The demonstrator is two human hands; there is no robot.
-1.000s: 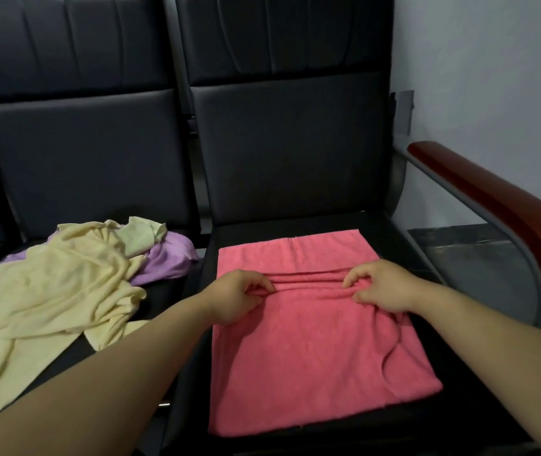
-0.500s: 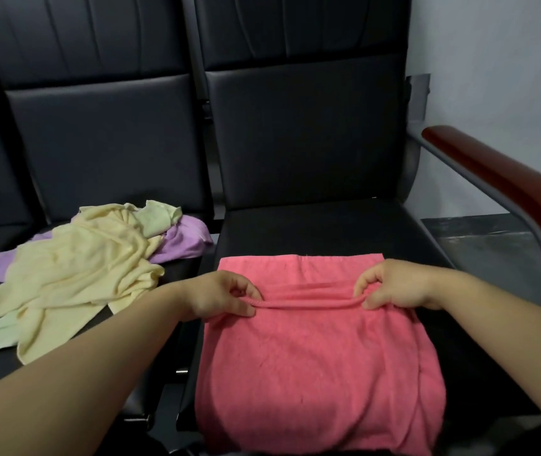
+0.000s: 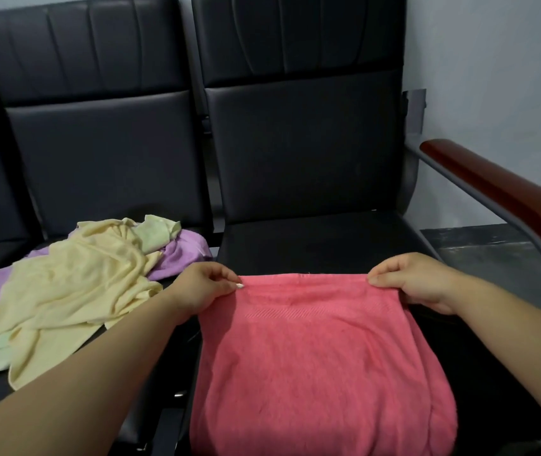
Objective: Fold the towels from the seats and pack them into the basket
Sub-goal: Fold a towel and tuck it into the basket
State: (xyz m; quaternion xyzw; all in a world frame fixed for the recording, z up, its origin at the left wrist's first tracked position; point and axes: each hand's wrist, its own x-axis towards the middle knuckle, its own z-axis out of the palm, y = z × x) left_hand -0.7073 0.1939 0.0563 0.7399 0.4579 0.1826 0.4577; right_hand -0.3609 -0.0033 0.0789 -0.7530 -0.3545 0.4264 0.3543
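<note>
Both hands pinch cloth, my L hand [image 3: 203, 287] at 9 & R hand [image 3: 417, 284] at 3, w/ the black seat [image 3: 311, 238] under the pink towel [image 3: 311, 357] draping toward 6; soft, light, floppy, so I'd grip its fold corners.

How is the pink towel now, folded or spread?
Pink towel folded over: left hand and right hand pinch its doubled top edge; a second layer's edge shows lower right.
</note>
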